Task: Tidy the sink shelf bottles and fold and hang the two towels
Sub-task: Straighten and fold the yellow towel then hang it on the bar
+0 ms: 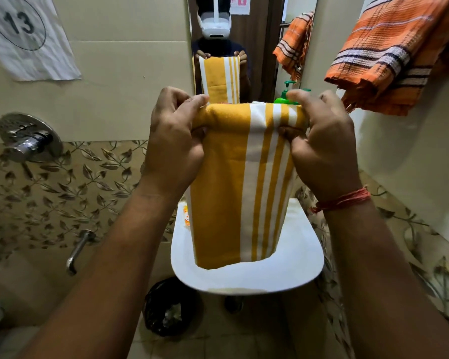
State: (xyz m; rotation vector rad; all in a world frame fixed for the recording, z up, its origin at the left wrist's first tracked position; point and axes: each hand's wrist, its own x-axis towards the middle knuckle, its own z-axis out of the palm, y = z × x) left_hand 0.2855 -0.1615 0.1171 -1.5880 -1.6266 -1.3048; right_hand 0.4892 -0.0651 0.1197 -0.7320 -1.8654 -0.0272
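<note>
Held up over the white sink point(246, 278): a folded yellow towel point(226, 182) with white stripes, hanging lengthwise from its top fold, lower edge just above the basin. Gripped at the top left corner by the left hand point(174, 141), fingers point(192, 104) curled over the fold and thumb pressed against the near face. Gripped at the top right corner by the right hand point(324, 143) in the same way, fingers wrapped over the striped edge, thumb tucked under. Red thread point(342, 200) tied round the right wrist.

Already draped high on the right wall: an orange striped towel point(392, 53), fringe hanging down. Behind the yellow towel's top edge, a green pump bottle point(287, 95), mostly hidden; its resting surface not visible. At the sink's left rim, an orange packet point(186, 216), partly covered by the towel.

Straight ahead, a mirror point(244, 35) repeating the towel and both hands. On the left wall, a paper sheet point(29, 35) marked 13, a chrome mixer valve point(27, 137) and a chrome spout point(79, 248) below it. On the floor under the sink, a black bin point(171, 307).
</note>
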